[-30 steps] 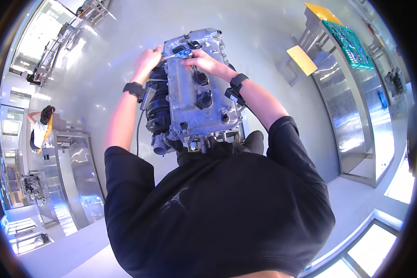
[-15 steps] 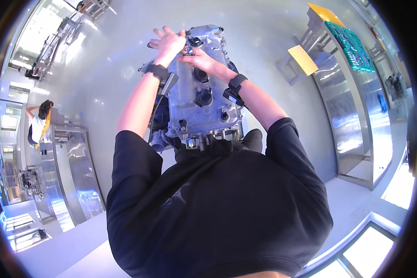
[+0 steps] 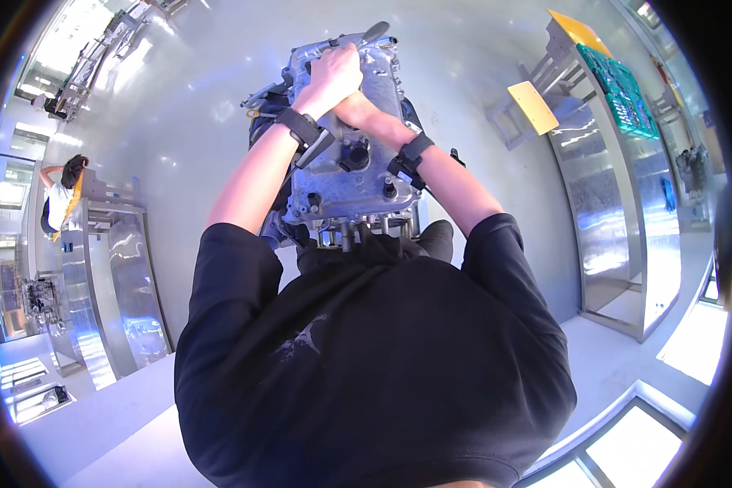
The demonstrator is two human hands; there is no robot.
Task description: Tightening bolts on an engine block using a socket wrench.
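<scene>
In the head view, my left hand (image 3: 335, 73) is closed around a tool, whose grey handle (image 3: 375, 32) sticks out above it toward the upper right, over the back end of an engine's silver valve cover (image 3: 325, 180). My right hand (image 3: 356, 110) lies just beneath my left one, its fingers hidden by it, so I cannot tell what they hold. A black round part (image 3: 355, 154) sits on the cover below my hands. Straps with black devices are on both my wrists.
A steel bench with a green tray (image 3: 618, 89) and yellow panels (image 3: 533, 107) stands at the right. On the left, a person in a white top (image 3: 58, 199) is at another steel bench (image 3: 126, 268), near an engine assembly (image 3: 42, 301). Machinery stands at the upper left.
My left hand has moved right and up, over my right hand, and its spread fingers have closed. The tool handle now shows to the upper right of them.
</scene>
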